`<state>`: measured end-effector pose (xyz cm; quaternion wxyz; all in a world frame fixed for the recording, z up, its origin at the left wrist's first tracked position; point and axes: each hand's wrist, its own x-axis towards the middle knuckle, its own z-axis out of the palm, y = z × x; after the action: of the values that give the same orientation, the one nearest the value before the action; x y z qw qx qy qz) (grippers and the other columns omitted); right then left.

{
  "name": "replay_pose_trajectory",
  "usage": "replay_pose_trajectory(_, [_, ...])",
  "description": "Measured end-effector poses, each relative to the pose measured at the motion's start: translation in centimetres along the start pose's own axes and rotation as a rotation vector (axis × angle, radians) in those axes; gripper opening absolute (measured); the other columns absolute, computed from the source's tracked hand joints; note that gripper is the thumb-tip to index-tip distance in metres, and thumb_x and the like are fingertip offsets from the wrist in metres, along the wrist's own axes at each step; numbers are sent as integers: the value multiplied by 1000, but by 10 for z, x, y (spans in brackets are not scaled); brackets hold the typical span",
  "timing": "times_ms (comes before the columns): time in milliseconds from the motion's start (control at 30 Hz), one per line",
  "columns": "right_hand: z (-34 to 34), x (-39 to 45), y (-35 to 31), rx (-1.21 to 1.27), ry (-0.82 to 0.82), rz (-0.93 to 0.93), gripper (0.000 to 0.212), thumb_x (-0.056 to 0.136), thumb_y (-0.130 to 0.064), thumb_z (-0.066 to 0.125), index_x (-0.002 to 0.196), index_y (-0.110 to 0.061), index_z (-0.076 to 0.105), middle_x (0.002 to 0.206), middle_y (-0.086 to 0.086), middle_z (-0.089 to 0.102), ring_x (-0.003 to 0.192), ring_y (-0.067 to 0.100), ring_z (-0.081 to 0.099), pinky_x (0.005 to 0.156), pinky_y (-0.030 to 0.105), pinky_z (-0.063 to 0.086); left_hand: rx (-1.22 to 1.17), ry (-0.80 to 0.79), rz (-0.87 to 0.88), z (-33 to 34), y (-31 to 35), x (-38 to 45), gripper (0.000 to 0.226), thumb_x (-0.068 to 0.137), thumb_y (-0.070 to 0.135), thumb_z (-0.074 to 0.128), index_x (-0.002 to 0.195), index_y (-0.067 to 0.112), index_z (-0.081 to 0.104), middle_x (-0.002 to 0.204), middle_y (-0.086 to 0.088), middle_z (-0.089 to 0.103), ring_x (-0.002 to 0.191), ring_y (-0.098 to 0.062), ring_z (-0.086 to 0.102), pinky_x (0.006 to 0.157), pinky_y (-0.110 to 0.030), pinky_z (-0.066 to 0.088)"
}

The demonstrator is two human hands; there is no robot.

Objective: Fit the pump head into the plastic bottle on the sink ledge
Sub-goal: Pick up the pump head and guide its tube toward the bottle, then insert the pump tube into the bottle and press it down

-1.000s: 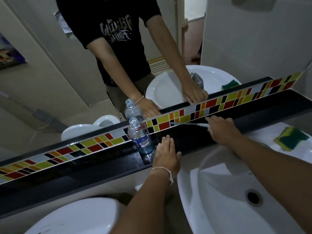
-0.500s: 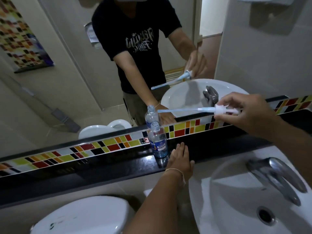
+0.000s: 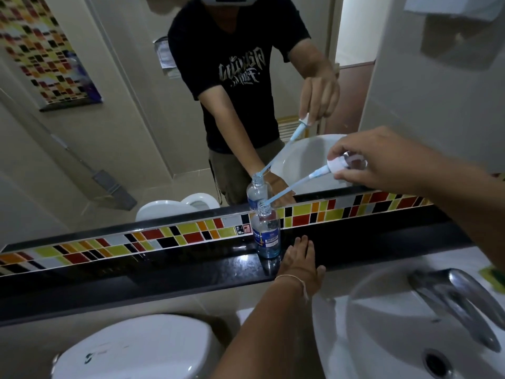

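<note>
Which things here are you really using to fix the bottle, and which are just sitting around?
For the job:
- bottle, open, on the ledge
- pump head with its tube tip at the bottle mouth
- right hand holding the pump
- left hand flat on the ledge beside the bottle

Just around:
- sink
- tap
- toilet
- mirror

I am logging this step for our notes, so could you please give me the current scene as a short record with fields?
bottle: clear plastic bottle with blue label, upright on the black glossy ledge, neck open
pump: white pump head with pale blue dip tube, tilted, tube tip at the bottle mouth
right hand: right hand grips the pump head
left hand: left hand flat on the ledge beside the bottle, holding nothing
progress: pump not yet seated
nearby: white ceramic sink, chrome faucet
</note>
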<state>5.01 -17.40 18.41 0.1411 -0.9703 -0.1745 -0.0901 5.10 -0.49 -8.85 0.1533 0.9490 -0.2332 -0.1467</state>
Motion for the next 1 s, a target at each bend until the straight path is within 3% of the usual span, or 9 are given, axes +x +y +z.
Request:
replay_pose_trajectory(167, [0, 18, -11, -128, -83, -104, 37, 87, -33, 74, 122, -24, 69, 114, 1, 72, 93, 11, 58, 83, 34, 49, 1, 10, -7, 1, 0, 0, 74, 108, 37, 38, 166, 7, 5, 175, -12, -8, 162, -25, -11, 125, -35, -11])
replay_pose_trajectory(333, [-5, 55, -38, -322, -151, -263, 33, 91, -31, 69, 122, -21, 67, 113, 4, 68, 94, 17, 54, 83, 35, 44, -10, 0, 4, -3, 0, 0, 75, 107, 38, 40, 166, 5, 6, 175, -13, -6, 162, -27, -9, 127, -37, -8])
replay_pose_trajectory(533, [-10, 101, -77, -498, -296, -385, 25, 85, -27, 71, 109, -18, 73, 103, 4, 67, 94, 25, 63, 83, 46, 55, -53, 43, 8, 0, -1, -3, 77, 106, 37, 46, 165, 3, 11, 175, -15, -1, 162, -32, -3, 128, -40, -3])
replay_pose_trajectory(700, [21, 116, -105, -613, -365, -476, 18, 86, -25, 71, 103, -19, 69, 91, 0, 65, 88, 23, 63, 80, 39, 56, -13, 12, 3, 0, -1, -1, 75, 109, 39, 37, 165, 0, 7, 174, -18, -4, 162, -33, -5, 128, -41, -4])
replay_pose_trajectory(767, [39, 116, -108, -573, -368, -482, 24, 86, -24, 71, 109, -19, 65, 86, -4, 57, 85, 21, 59, 72, 34, 48, -110, 84, 29, 4, -3, -6, 69, 109, 40, 35, 162, -4, 22, 173, -21, 11, 161, -36, 8, 128, -39, 1])
replay_pose_trajectory(833, [53, 114, -109, -549, -387, -472, 33, 86, -23, 71, 118, -19, 63, 90, 0, 59, 89, 24, 60, 70, 35, 43, -131, 88, 8, 7, -6, -9, 72, 109, 46, 21, 148, -6, 51, 161, -24, 42, 151, -39, 39, 124, -42, 23])
replay_pose_trajectory(867, [60, 112, -109, -542, -395, -468, 36, 86, -22, 70, 120, -18, 61, 96, 4, 63, 92, 25, 61, 70, 35, 44, -153, 117, 31, 8, -8, -12, 73, 108, 46, 20, 147, -6, 53, 160, -23, 44, 151, -38, 40, 124, -41, 24])
replay_pose_trajectory(933, [70, 111, -108, -512, -410, -457, 39, 86, -20, 68, 124, -18, 58, 105, 9, 66, 97, 28, 61, 71, 36, 44, -193, 103, 32, 3, -10, -25, 67, 105, 38, 34, 157, -4, 36, 169, -21, 27, 160, -35, 18, 128, -38, 8])
replay_pose_trajectory(1000, [76, 110, -106, -479, -414, -433, 43, 86, -19, 67, 127, -20, 52, 107, 11, 64, 96, 26, 57, 72, 36, 43, -273, 116, 73, 2, -19, -35, 61, 106, 29, 42, 159, -1, 35, 169, -19, 29, 160, -33, 17, 128, -39, 11])
